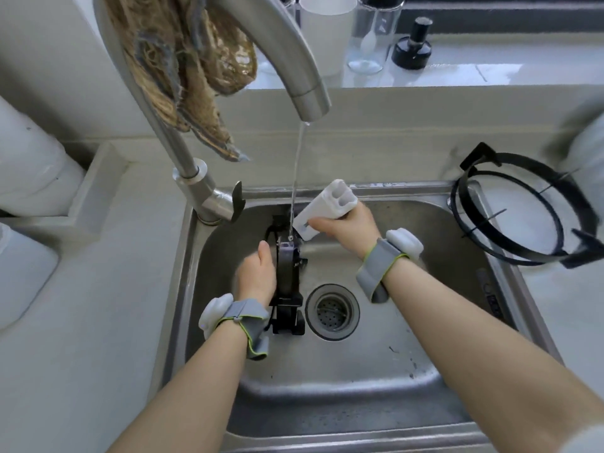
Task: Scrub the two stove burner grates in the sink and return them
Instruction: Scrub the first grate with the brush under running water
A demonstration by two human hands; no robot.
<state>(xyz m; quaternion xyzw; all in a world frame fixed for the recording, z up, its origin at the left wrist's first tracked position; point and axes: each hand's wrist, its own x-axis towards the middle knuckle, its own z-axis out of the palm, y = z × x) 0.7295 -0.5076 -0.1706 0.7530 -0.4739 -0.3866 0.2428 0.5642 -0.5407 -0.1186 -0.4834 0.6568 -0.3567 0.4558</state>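
My left hand [256,276] holds one grate [287,273] on edge in the sink [359,371]; my right hand [343,223] is wrapped round a white scrubber [322,207]. I'd scrub under the stream [295,171], holding firm. The second grate [513,214] lies on the table [555,322].

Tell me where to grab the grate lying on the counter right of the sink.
Pinch the grate by the left arc of its outer ring, between two prongs, coming from above on the sink side. It lies flat, that arc is nearest the basin, and the band is thin enough to pinch.
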